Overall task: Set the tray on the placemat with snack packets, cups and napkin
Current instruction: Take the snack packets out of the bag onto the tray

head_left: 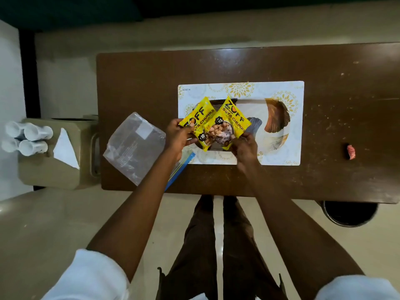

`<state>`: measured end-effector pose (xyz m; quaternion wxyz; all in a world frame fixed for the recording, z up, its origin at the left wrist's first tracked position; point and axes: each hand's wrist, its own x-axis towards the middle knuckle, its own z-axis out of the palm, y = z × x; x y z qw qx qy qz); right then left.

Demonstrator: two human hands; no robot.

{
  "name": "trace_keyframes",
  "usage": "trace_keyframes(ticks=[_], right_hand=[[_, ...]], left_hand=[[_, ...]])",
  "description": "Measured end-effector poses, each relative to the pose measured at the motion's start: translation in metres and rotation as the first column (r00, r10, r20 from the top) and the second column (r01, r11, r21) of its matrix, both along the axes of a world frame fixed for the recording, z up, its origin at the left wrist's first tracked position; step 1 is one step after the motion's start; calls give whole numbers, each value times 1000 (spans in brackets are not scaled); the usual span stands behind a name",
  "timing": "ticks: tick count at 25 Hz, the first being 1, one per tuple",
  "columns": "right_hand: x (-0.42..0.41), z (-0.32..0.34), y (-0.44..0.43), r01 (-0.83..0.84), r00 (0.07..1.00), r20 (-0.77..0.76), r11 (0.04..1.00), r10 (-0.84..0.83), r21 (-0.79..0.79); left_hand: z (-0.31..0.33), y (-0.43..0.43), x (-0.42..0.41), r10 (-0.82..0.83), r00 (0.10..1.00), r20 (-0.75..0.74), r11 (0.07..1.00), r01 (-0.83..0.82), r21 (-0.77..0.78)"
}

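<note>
Yellow packets (213,123) overlap above tray's (255,126) left edge; right side bare.

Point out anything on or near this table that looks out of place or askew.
A small crumpled red wrapper lies alone on the bare table, right of the placemat. The clear plastic bag hangs partly over the table's left edge. The two yellow packets sit tilted and overlapping in the left hand and right hand.

Brown surface (324,61) looks pretty scuffed. There's a clear plastic bag (134,146) hanging over its left edge, a small reddish scrap (350,151) out on the right, and a dark round bin (349,213) on the floor under the near right corner.
</note>
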<state>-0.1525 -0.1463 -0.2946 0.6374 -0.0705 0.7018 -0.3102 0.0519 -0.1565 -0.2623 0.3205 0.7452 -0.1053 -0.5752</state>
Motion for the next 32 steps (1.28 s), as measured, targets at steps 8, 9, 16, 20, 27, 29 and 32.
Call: trace_keyframes(ticks=[8,9,16,20,27,29,32], right_hand=[[-33,-20,6,-104,985,-141,995,104,5],[-36,-21,5,-135,977,-167,991,133,3],[-39,-5,-47,-508,833,-365,836,416,-207],[-12,1,-108,-826,530,-570,535,627,-180],[61,-8,-152,-991,-90,-719,8,689,132],[63,-12,-147,-989,-70,-743,49,666,137],[52,-13,-142,-984,79,-754,173,652,47]], left_hand=[[-28,30,-14,98,985,139,970,-126,207],[-26,28,-11,50,980,192,980,-85,178],[-25,30,-1,-200,935,291,966,139,219],[-26,36,-6,-147,962,229,968,93,231],[-24,26,-1,-177,964,200,958,122,258],[-25,26,-1,-187,963,193,953,130,272],[-24,28,-1,-212,951,225,943,138,302]])
